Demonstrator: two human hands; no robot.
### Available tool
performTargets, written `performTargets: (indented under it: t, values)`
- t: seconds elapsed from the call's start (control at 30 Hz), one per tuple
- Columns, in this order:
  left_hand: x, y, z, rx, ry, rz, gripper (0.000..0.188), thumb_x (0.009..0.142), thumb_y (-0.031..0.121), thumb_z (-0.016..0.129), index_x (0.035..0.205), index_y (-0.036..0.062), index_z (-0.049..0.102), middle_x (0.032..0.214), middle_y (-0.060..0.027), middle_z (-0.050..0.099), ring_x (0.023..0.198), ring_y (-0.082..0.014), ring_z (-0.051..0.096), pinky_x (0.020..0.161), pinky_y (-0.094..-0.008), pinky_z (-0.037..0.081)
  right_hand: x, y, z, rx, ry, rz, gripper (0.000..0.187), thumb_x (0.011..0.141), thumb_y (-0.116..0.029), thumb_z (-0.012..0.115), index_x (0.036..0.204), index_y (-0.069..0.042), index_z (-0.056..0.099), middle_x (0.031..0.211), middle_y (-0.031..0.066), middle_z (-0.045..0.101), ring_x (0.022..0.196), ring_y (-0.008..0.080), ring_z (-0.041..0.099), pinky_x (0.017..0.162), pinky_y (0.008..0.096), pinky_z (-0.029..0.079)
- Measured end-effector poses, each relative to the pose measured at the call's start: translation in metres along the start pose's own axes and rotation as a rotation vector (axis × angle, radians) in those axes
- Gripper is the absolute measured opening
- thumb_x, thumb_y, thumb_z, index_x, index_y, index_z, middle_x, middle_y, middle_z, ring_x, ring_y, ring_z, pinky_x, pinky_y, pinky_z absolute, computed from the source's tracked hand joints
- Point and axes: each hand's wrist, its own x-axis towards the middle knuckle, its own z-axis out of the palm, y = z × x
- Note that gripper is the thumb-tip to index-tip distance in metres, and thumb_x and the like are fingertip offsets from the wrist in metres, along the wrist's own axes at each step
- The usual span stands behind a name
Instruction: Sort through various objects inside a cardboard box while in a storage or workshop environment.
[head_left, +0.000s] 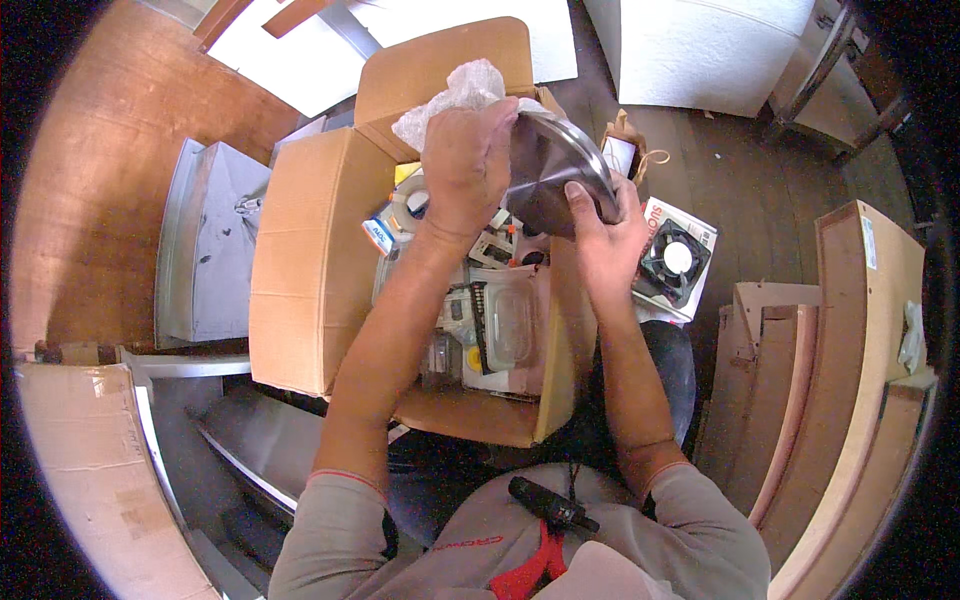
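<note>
Aloft over an open cardboard box (pixel 470 415), a smooth, round metal disc (pixel 550 172) tilts.
Nearest, a glossy clear plastic tray (pixel 511 322) lies inside the box; right of it, outside, sits a square-framed black fan (pixel 674 264); beyond, the right hand (pixel 612 232) grips the disc's polished rim; farther left, the left hand (pixel 466 168), fingertips hidden, clutches a crumpled, woven-looking white cloth (pixel 470 86).

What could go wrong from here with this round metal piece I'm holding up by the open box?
The round metal piece could slip from your right hand, which grips its edge, and perhaps hit the clear plastic container in the cardboard box. The pale cloth bunched at your left hand might catch on the rim.
</note>
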Motion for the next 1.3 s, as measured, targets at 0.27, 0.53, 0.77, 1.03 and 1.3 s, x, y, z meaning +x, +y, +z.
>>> performTargets:
  t: [0.27,0.53,0.77,1.03,1.3]
  values:
    - [-0.012,-0.008,0.021,-0.045,0.079,-0.096,0.019,0.079,0.003,0.064,0.098,0.0074,0.065,0.083,-0.0100,0.064,0.078,-0.0295,0.059,0.074,-0.0398,0.044,0.000,-0.009,0.000,0.121,-0.201,0.295,0.026,0.080,-0.016,0.070,0.098,0.002,0.064,0.086,0.0066,0.067,0.076,0.0133,0.059,0.074,0.0277,0.046]
    - [0.002,0.009,0.037,-0.171,0.033,-0.029,0.011,0.084,0.007,0.060,0.092,0.0040,0.067,0.091,-0.0129,0.067,0.089,-0.0305,0.062,0.086,-0.0385,0.047,0.015,-0.015,-0.022,-0.008,-0.233,0.523,0.039,0.081,-0.024,0.069,0.107,0.004,0.061,0.094,0.0124,0.066,0.085,0.0201,0.062,0.080,0.0313,0.047]
    - [-0.006,0.013,0.029,-0.109,-0.100,0.009,0.012,0.083,0.006,0.060,0.093,0.0058,0.066,0.084,-0.0109,0.065,0.084,-0.0298,0.061,0.096,-0.0464,0.039,0.017,0.009,-0.021,0.186,-0.219,0.453,0.041,0.083,-0.025,0.067,0.109,0.006,0.060,0.097,0.0145,0.065,0.089,0.0217,0.061,0.082,0.0322,0.046]
    - [-0.046,0.011,0.008,-0.001,-0.280,0.022,0.012,0.081,0.006,0.061,0.093,0.0096,0.063,0.082,-0.0046,0.060,0.078,-0.0232,0.056,0.100,-0.0475,0.031,0.027,0.031,-0.019,0.362,-0.020,0.498,0.043,0.083,-0.027,0.067,0.108,0.007,0.060,0.099,0.0142,0.065,0.086,0.0199,0.060,0.080,0.0310,0.046]
    - [-0.014,0.014,0.019,-0.021,-0.076,0.004,0.010,0.082,0.008,0.061,0.091,0.0069,0.066,0.080,-0.0081,0.061,0.078,-0.0271,0.055,0.087,-0.0420,0.037,0.023,0.024,-0.012,0.266,-0.110,0.444,0.042,0.082,-0.029,0.069,0.107,0.004,0.062,0.095,0.0128,0.066,0.085,0.0195,0.061,0.079,0.0310,0.047]
